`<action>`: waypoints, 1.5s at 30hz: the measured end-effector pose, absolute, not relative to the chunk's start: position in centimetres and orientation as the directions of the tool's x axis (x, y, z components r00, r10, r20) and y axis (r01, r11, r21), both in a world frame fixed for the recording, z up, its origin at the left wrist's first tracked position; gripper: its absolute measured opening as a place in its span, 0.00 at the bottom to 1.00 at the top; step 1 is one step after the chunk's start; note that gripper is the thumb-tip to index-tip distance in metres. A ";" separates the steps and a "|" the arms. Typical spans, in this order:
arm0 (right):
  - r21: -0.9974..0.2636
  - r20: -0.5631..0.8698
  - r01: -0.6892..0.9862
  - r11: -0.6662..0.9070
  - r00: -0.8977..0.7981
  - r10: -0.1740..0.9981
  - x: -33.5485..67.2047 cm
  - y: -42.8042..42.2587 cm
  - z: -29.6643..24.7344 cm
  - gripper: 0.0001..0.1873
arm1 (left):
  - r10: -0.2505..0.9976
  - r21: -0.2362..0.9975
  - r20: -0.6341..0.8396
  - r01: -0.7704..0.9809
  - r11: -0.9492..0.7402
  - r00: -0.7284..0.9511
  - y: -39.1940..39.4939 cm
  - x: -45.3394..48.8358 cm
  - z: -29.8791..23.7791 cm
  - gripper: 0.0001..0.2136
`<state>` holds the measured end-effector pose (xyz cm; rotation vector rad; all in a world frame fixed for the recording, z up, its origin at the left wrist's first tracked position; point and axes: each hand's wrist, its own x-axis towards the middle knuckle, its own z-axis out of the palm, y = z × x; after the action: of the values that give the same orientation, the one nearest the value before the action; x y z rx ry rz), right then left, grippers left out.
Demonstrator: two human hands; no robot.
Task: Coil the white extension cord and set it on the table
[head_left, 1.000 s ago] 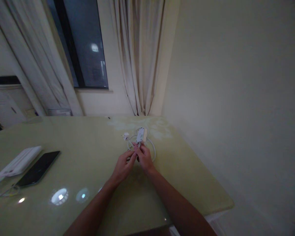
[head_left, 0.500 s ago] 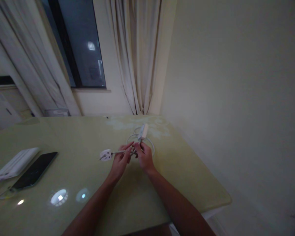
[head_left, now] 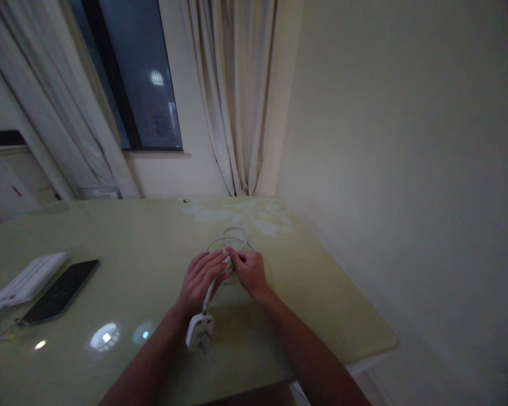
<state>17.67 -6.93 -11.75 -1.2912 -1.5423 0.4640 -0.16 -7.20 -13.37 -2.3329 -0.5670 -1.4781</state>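
Observation:
A white power cord [head_left: 236, 240] lies in loose loops on the table, just beyond my hands, and runs in between them. My left hand [head_left: 202, 279] is closed round part of the cord, fingers stretched over it and the thumb beneath. Against its fingertips, my right hand [head_left: 250, 270] pinches the cord between thumb and curled fingers. From under the left hand hangs the white plug [head_left: 200, 331], its pins towards me, close to the left wrist. My fingers hide the middle of the cord. The white block seen earlier at its far end is hidden.
On the left of the glossy pale green table [head_left: 135, 237] lie a dark phone [head_left: 62, 290] and a thick white slab-shaped device [head_left: 29, 279] with a thin cable [head_left: 2, 337]. A wall [head_left: 385, 186] runs along the right side. Curtains [head_left: 245, 101] hang behind.
The plug has swung from the left of my hands down towards me. My left hand has turned palm down over the cord. The white block has dropped out of sight by my hands.

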 end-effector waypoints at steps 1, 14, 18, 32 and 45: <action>-0.791 0.470 0.502 0.349 0.132 0.873 17.5 -7.1 -11.6 0.31 | 0.165 -0.014 0.924 0.461 -0.887 0.346 -7.2 0.1 -13.4 0.15; -0.586 0.678 0.314 0.747 -0.315 0.664 18.3 -7.4 -12.2 0.21 | 0.696 0.707 0.690 -0.024 -0.707 -0.199 -8.0 1.2 -12.7 0.10; -0.511 0.704 0.421 0.750 -0.296 0.646 19.2 -7.0 -12.0 0.21 | 0.875 0.806 0.456 -0.341 -0.483 -0.162 -7.9 1.1 -11.5 0.16; -0.535 0.624 0.833 0.141 0.278 0.730 19.9 -6.4 -12.2 0.23 | 0.970 0.668 -0.243 -0.719 0.192 0.033 -5.8 0.5 -11.4 0.09; -0.788 0.532 0.443 0.428 0.140 0.835 18.6 -7.7 -11.1 0.15 | 0.961 0.481 -0.202 -0.836 0.265 0.188 -5.7 -0.3 -11.5 0.11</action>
<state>18.56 -7.74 -11.05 -1.1910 -1.4893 0.4116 -0.31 -5.70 -11.46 -0.9919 -1.7656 -4.4249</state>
